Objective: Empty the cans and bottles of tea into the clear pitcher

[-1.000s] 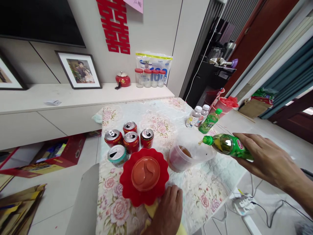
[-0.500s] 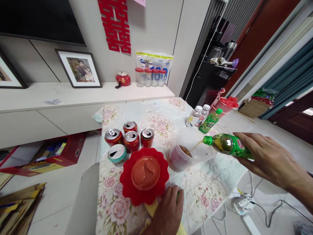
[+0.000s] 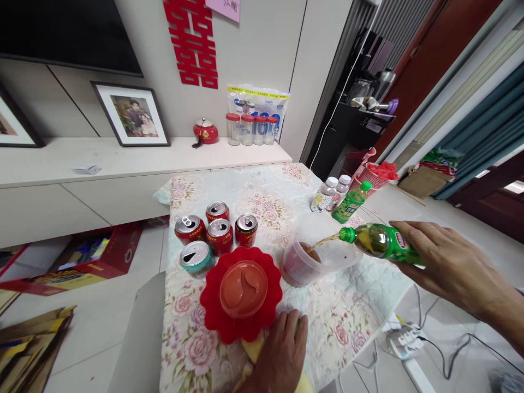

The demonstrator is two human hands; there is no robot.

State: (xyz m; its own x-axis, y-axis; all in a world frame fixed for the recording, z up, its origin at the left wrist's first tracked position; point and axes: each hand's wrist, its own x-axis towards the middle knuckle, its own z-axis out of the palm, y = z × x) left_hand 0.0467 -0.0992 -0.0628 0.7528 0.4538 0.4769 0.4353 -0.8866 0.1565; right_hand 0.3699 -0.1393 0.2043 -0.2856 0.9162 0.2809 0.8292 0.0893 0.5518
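My right hand (image 3: 434, 259) grips a green plastic bottle (image 3: 387, 243), tilted with its mouth to the left. A thin amber stream runs from the bottle into a translucent plastic container (image 3: 301, 267), where brown liquid shows. My left hand (image 3: 282, 346) rests at the table's near side, fingers closed; a small green bottle cap (image 3: 298, 323) peeks out between thumb and forefinger. Beside that hand lies a red scalloped dish (image 3: 215, 319) with a smooth raised middle. Yellow cloth (image 3: 254, 349) shows partly under my left hand.
Several opened red cans (image 3: 220, 237) and a teal-banded can (image 3: 197, 259) stand left on the flowered tablecloth (image 3: 200, 349). Another green bottle (image 3: 351, 203), two white-capped bottles (image 3: 325, 195) and a pink basket (image 3: 370, 177) are at the back right. A power strip (image 3: 405, 341) lies on the floor.
The stream from the bottle has grown fuller and steadier. Both hands have stayed nearly where they were.
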